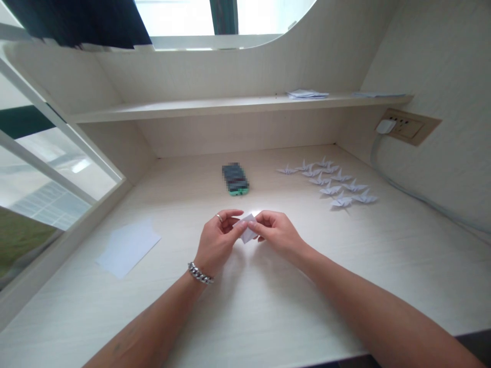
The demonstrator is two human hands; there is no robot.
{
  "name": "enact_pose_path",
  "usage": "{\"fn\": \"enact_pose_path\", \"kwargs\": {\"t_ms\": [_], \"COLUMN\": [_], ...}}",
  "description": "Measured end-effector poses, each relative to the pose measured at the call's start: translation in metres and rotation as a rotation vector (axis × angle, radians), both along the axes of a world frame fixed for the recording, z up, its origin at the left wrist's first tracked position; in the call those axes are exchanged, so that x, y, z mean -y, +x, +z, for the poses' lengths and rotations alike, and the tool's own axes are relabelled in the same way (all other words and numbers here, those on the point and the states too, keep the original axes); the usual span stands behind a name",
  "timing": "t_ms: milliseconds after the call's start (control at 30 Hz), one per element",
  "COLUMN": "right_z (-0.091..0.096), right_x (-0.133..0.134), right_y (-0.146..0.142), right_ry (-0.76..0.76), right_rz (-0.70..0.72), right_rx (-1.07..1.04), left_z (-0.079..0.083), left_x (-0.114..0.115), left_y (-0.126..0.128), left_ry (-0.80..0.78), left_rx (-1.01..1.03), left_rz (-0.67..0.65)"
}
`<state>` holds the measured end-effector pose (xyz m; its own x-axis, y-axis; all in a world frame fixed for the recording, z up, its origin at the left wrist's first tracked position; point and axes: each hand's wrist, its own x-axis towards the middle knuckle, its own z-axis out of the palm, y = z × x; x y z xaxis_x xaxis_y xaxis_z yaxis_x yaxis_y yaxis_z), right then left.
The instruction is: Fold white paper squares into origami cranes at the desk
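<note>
A small folded piece of white paper (248,234), roughly diamond-shaped, is held between my two hands above the middle of the desk. My left hand (218,237), with a ring and a chain bracelet, pinches its left side between thumb and fingers. On the opposite side, the thumb and fingers of my right hand (278,232) grip it too. Several folded white paper cranes (341,186) stand in a group at the right. Flat sheets of white paper (128,248) lie at the left.
Behind my hands lies a phone (235,179) with a green edge, its screen blurred out. A shelf (215,109) runs along the back, bearing folded papers (307,94). A white plug (385,126) sits in the wall socket, its cable (414,194) trailing down the right side. Windows are at left.
</note>
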<state>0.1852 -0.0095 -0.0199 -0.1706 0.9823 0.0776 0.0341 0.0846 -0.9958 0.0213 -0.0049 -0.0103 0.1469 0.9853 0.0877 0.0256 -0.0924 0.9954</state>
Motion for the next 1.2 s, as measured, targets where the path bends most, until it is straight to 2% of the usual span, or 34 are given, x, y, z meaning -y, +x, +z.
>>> {"fn": "enact_pose_path", "kwargs": {"t_ms": [133,267,367,500,667,833,933,1000,1100,1200], "right_z": [0.001,0.000,-0.001,0.000,-0.001,0.000,0.002,0.003,0.005,0.005], "right_x": [-0.002,-0.002,0.000,0.001,0.000,-0.003,-0.008,-0.012,-0.014,-0.012], "right_y": [0.000,0.000,-0.001,-0.001,0.000,0.004,0.010,0.016,0.020,0.017], "right_ry": [-0.010,0.024,0.025,0.056,0.086,0.055,0.009,-0.024,-0.048,-0.059], "right_rz": [-0.064,-0.044,0.030,0.022,-0.037,-0.043,-0.098,-0.167,-0.242,-0.214], "right_rx": [-0.032,0.110,0.165,0.085,0.091,0.038,-0.054,-0.104,-0.127,-0.117], "left_z": [0.002,0.001,0.000,0.001,0.009,0.020,0.022,0.021,0.017,0.013], "left_x": [0.000,-0.003,-0.003,0.001,0.003,0.003,0.000,-0.004,-0.008,-0.008], "left_y": [0.001,-0.004,-0.007,-0.005,-0.002,-0.008,-0.015,-0.019,-0.022,-0.018], "left_ry": [-0.029,0.057,0.095,0.116,0.133,0.220,0.234,0.222,0.150,0.066], "left_rx": [-0.147,-0.149,-0.206,-0.339,-0.364,-0.485,-0.543,-0.533,-0.397,-0.257], "left_rz": [-0.088,-0.022,-0.028,-0.075,-0.142,-0.136,-0.127,-0.095,-0.061,-0.099]}}
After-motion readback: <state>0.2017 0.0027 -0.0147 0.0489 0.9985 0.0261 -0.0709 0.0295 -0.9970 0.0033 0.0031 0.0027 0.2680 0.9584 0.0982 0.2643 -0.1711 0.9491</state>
